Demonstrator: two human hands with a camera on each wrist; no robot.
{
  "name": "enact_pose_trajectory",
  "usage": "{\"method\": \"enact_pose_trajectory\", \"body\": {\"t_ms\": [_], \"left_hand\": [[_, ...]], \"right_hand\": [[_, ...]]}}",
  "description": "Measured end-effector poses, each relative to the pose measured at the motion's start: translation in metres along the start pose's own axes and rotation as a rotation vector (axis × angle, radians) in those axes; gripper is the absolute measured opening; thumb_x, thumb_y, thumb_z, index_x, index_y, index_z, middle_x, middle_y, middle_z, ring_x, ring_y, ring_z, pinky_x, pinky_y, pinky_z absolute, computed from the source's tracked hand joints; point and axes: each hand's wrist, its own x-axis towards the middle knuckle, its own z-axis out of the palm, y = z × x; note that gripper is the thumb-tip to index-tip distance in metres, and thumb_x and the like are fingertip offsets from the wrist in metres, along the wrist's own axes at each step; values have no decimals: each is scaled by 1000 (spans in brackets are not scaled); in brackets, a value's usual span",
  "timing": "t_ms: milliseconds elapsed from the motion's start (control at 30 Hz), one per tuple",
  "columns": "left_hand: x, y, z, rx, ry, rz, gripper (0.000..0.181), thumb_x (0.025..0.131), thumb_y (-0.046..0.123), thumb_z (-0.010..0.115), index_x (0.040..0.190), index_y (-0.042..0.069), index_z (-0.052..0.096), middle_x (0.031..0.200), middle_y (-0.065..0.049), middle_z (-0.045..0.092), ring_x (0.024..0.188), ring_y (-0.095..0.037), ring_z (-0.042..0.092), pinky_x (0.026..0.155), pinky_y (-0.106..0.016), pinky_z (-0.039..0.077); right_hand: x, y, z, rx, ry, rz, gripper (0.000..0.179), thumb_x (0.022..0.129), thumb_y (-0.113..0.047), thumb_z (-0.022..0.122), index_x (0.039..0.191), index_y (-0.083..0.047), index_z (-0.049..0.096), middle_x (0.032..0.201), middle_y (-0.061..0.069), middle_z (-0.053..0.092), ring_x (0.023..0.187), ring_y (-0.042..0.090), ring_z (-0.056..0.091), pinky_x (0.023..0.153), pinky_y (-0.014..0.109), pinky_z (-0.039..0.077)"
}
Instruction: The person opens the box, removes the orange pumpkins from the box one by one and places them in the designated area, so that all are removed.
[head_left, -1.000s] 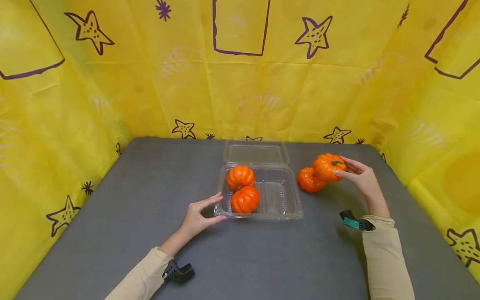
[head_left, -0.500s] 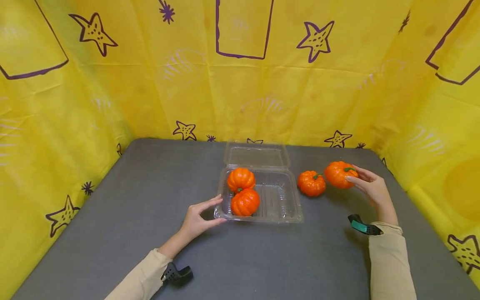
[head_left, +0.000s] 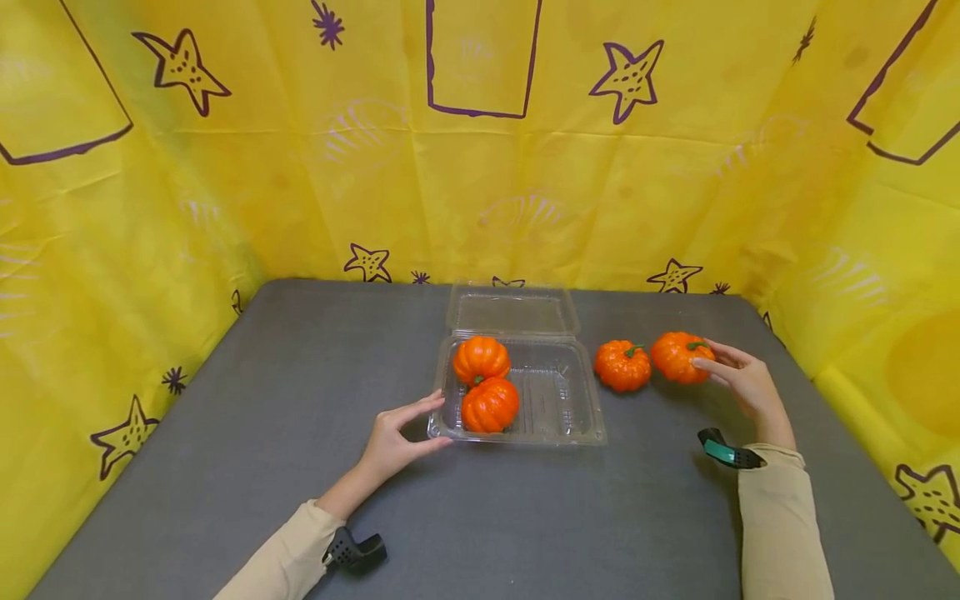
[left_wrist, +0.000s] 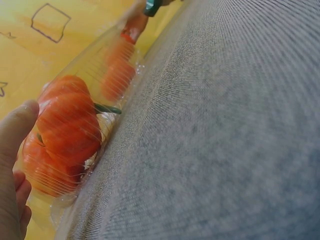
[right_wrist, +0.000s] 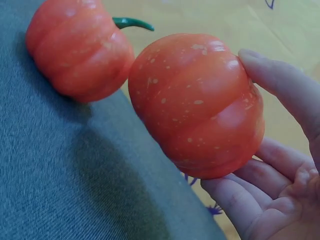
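In the head view a clear plastic clamshell container (head_left: 557,433) lies with its lid folded back. Two small orange pumpkins, a rear one (head_left: 481,360) and a front one (head_left: 490,406), sit in its left half. My left hand (head_left: 392,437) touches the container's left front corner with thumb and fingers extended. My right hand (head_left: 750,387) holds another orange pumpkin (head_left: 678,357) between thumb and fingers; in the right wrist view that pumpkin (right_wrist: 197,107) appears tilted, slightly above the table. Left of it a fourth pumpkin (head_left: 623,366) with a green stem rests on the table.
The dark grey table (head_left: 525,517) extends around the container. A yellow curtain (head_left: 480,192) with starfish drawings stands along the back and sides. The transparent lid (head_left: 513,310) lies toward the table's far edge.
My right hand has carried its pumpkin to the right and lowered it beside the pumpkin on the table, which is now less covered. My left hand has stayed at the container.
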Motion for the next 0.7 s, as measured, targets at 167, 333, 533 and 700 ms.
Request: {"method": "enact_pose_trajectory", "body": {"t_ms": [167,333,533,700], "left_hand": [[1,1,-1,1,-5,-6,54,53,-7,81,103,-8,63,104,-28,57,97,-37,57,89,-27,40],[1,1,-1,-5,-6,-1,53,53,-8,81,103,-8,62,104,-30,57,96,-38,56,89,-27,40],[0,1,-1,-4,-10,-5,53,53,-8,81,103,-8,62,104,-30,56,97,-37,56,89,-27,40],[1,0,0,0,-6,-5,53,53,-7,81,103,-8,62,104,-29,57,97,-36,57,89,-27,40]], "right_hand": [[1,6,-4,10,-24,12,24,81,-6,65,95,-26,65,92,-16,63,82,-1,59,69,15,48],[1,11,-6,44,-36,34,23,82,-5,65,93,-26,65,92,-15,62,81,0,59,69,15,48],[3,20,-9,31,-20,57,23,81,-6,66,91,-27,64,90,-15,62,78,1,59,68,15,48],[4,26,-9,54,-28,69,24,80,-4,66,90,-26,65,89,-13,62,78,2,59,68,16,48]]}}
